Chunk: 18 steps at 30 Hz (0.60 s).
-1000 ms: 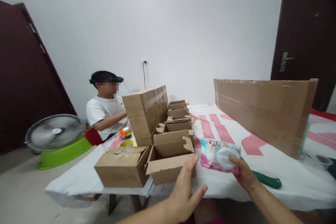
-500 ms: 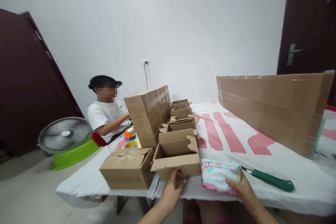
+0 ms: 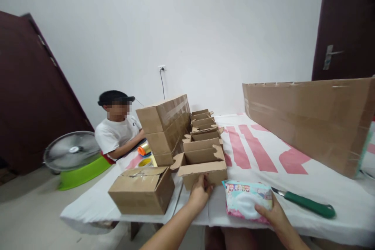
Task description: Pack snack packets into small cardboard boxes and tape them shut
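In my right hand (image 3: pixel 274 215) is a pack of wet wipes (image 3: pixel 247 201), pale blue and pink with a white lid. My thumb lies over its front and the other fingers are behind it. An open cardboard box (image 3: pixel 202 172) stands to the left of the pack, its flaps up and out. Against this box's front wall, my left hand (image 3: pixel 202 193) has its fingers curled, with the fingertips partly hidden. A closed cardboard box (image 3: pixel 142 189) sits at the front left. Just right of the wipes lies a green-handled knife (image 3: pixel 307 203), its blade toward the pack.
More open boxes (image 3: pixel 203 123) run in a row toward the wall, beside a stack of closed boxes (image 3: pixel 166 125). Tape rolls (image 3: pixel 145 162) lie to the left, near a seated person (image 3: pixel 117 134). A long cardboard panel (image 3: pixel 304 121) stands at right; a fan (image 3: pixel 73 150) is on the left.
The open box has shifted slightly away from me and to the right, with my left hand following against its front. The wipes stay in my right hand, slightly lower in view.
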### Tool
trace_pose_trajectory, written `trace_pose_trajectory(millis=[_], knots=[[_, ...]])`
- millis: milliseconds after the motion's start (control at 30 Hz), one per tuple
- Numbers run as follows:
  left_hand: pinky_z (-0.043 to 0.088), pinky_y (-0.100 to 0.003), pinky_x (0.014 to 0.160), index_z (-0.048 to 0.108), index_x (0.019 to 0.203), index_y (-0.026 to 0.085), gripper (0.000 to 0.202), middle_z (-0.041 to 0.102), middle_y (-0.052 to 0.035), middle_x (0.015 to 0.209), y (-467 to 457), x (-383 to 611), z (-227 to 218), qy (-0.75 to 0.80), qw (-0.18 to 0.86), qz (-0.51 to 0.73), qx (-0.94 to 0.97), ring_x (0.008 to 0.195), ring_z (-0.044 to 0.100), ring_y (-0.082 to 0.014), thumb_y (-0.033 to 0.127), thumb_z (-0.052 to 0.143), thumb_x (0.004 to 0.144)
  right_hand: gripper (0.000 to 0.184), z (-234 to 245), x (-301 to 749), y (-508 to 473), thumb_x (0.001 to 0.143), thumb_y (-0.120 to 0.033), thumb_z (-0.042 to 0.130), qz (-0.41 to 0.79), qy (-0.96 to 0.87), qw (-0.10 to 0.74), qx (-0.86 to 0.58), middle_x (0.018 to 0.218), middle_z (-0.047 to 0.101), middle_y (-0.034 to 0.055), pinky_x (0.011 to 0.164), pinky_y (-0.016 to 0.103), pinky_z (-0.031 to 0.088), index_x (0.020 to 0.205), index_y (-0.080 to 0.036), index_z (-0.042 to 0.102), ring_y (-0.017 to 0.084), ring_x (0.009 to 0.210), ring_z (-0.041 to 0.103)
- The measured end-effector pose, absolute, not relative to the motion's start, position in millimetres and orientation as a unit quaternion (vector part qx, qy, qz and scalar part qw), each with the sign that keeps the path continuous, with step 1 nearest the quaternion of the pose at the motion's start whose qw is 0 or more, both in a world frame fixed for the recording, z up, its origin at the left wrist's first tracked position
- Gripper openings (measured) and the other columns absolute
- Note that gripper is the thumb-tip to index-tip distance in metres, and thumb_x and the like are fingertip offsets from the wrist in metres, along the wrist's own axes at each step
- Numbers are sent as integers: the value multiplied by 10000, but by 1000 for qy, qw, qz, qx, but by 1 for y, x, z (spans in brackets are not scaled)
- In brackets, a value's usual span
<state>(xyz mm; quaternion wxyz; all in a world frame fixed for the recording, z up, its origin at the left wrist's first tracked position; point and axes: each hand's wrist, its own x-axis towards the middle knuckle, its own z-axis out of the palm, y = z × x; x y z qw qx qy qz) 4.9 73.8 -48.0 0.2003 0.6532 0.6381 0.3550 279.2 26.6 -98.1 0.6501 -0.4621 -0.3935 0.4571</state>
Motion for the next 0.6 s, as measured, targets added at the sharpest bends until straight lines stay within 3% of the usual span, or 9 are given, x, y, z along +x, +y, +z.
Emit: trace_pose_trajectory(millis=[300, 600], knots=[[437, -271, 777, 458, 1164, 216, 432, 605, -9, 855, 128, -2, -41, 650, 202, 341, 648, 838, 603, -178, 133, 604, 766, 794, -98, 283, 27, 510, -415, 802, 448, -411, 636, -475, 1044, 723, 115, 863, 485, 524, 1223, -172, 551, 360, 956, 668], [438, -288, 838, 441, 1194, 234, 487, 635, -40, 941, 167, -1, -41, 665, 202, 342, 633, 931, 614, -205, 151, 634, 755, 796, -101, 283, 25, 538, -442, 796, 447, -418, 632, -476, 1065, 723, 103, 856, 486, 534, 1253, -189, 556, 354, 959, 672]])
